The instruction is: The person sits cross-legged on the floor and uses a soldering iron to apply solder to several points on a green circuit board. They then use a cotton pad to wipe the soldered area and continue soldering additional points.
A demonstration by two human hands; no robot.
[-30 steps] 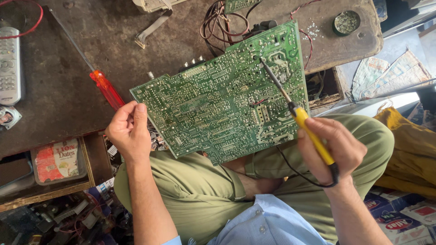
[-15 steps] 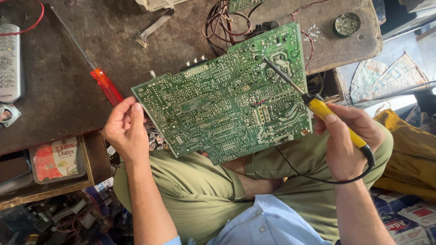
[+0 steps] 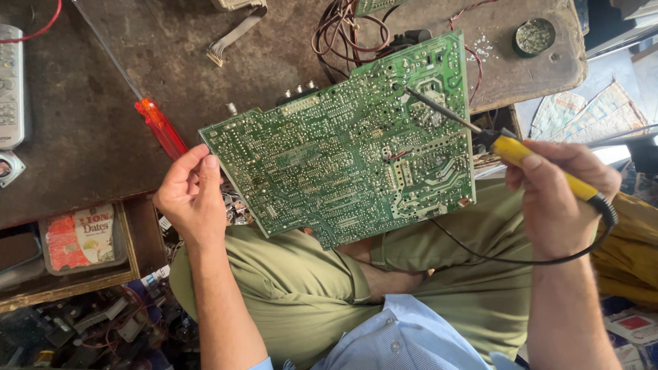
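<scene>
At frame centre, a green circuit board [image 3: 343, 144] is held solder side up over the person's lap, its top edge against a dark workbench [image 3: 89, 130].

Left hand [image 3: 188, 195], lower left of the board, grips the board's left edge between thumb and fingers. Right hand [image 3: 555, 199], at the right of the frame, is closed around the yellow handle of a soldering iron [image 3: 510, 149], whose dark tip rests on the board's upper right area. On the bench at upper left lies a red-handled screwdriver [image 3: 159, 127]; a small round tin [image 3: 534, 35] sits at upper right, with tangled wires [image 3: 343, 31] near the top centre.
</scene>
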